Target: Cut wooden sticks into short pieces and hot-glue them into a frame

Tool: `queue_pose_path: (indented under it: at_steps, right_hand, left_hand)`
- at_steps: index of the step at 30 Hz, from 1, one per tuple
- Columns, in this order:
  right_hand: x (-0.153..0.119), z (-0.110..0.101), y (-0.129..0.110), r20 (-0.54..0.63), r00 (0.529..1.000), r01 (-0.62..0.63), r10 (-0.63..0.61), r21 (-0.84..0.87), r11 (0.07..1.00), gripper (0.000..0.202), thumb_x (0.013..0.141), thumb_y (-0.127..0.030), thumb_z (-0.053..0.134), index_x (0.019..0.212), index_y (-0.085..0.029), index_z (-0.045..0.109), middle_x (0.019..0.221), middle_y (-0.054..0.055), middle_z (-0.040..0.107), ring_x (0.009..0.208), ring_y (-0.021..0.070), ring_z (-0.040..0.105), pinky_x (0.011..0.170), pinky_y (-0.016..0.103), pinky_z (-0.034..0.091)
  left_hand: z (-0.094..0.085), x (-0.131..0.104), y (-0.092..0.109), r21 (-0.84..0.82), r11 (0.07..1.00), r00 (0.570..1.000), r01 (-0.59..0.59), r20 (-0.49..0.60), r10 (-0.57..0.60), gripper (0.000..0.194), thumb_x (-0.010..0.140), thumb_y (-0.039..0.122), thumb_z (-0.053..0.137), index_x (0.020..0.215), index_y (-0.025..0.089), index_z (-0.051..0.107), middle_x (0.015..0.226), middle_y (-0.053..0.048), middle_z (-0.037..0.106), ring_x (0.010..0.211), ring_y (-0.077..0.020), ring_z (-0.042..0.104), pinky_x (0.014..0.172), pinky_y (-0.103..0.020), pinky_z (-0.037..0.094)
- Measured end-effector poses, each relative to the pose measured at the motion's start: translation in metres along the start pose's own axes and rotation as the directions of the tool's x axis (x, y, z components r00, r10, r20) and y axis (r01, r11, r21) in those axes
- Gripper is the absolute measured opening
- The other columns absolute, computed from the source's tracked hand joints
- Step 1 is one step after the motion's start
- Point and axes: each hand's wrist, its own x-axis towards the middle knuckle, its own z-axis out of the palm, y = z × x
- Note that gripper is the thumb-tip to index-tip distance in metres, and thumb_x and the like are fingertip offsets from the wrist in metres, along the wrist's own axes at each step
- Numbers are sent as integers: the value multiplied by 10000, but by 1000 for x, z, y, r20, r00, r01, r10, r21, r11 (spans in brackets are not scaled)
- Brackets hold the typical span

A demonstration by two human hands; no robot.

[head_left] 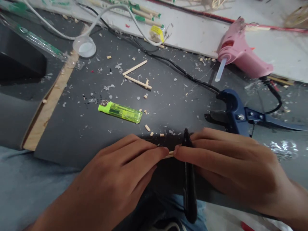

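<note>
My left hand (125, 170) is closed, its thumb and fingertips pinching a short length of thin wooden stick (170, 154) near the table's front edge. From the other side, my right hand (233, 163) pinches the same piece, which looks like two sticks side by side. A slim black tool (190, 189), like a knife or pen handle, stands lengthwise between the right fingers; its kind is unclear. Just beyond the hands lie small cut bits of wood (147, 128) and a green lighter (120, 112). Farther back, two thin sticks (136, 68) form an open V.
Dark blue cutters (237, 112) lie right of my right hand, below a pink glue gun (243, 51). A black cord (173, 62) and a white cable (106, 12) cross the back. At left are a wooden strip (49, 110) and a black block (21, 54).
</note>
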Motion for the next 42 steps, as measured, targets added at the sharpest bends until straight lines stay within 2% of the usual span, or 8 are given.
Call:
queue_pose_path:
  at_steps: [10,16,23,26,30,34,39,42]
  right_hand:
    - [-3,2,-3,-4,999,-53,53,-15,998,292,992,-83,500,1139,-246,692,787,1,673,640,135,593,547,267,412]
    - [4,-18,1,-76,995,-80,70,-148,986,265,952,-99,556,1182,-195,648,861,47,691,786,203,626,701,333,446]
    - [42,-18,6,-177,909,-413,377,-497,763,277,942,-255,555,1145,-137,701,750,70,681,687,247,599,692,365,399]
    - [47,-19,7,-120,921,-382,370,-466,798,383,980,-270,514,1316,-122,625,792,73,701,742,261,625,725,371,423]
    - [9,-39,15,-207,873,-487,442,-319,813,496,994,-450,520,1422,-198,531,972,78,707,928,271,659,832,385,482]
    - [-52,-47,22,-121,828,-535,548,-465,705,932,855,-746,574,1540,-140,396,1421,199,583,1268,409,552,1006,527,456]
    - [-75,-32,15,-165,782,-591,601,-503,631,791,876,-566,583,1534,-166,400,1472,155,575,1287,384,558,1047,513,424]
    - [-66,-26,11,-213,767,-611,605,-531,587,670,830,-393,575,1452,-160,486,1322,162,655,1160,376,614,1015,527,400]
  left_hand:
    - [-1,-3,-1,-19,998,998,63,-11,-63,316,986,97,539,1259,229,628,1152,-15,720,1046,-165,698,962,-325,599]
    - [-8,-8,-6,109,994,998,19,-64,-12,182,966,113,602,1118,197,657,1011,-23,699,912,-182,661,849,-343,569]
    - [-17,-9,-7,109,993,998,45,37,-49,203,1029,157,491,928,172,666,857,-29,633,817,-182,586,743,-334,466]
    - [-22,-13,-11,184,983,996,-19,91,3,229,1059,198,433,960,173,638,915,-44,636,854,-198,574,786,-356,445]
    - [-31,-19,-16,205,979,993,-4,120,-21,226,1082,256,382,990,195,580,918,-27,617,843,-200,580,766,-348,434]
    - [-39,-23,-9,135,980,978,148,129,-166,247,1077,251,356,898,225,523,772,28,577,683,-165,566,640,-303,399]
    - [-45,-25,2,32,991,985,131,-120,-126,238,1066,244,361,1207,244,553,1057,5,713,958,-163,672,814,-271,453]
    - [-47,-21,5,-51,984,959,174,-219,-181,257,1070,260,361,1138,243,608,990,22,727,861,-136,668,767,-245,443]
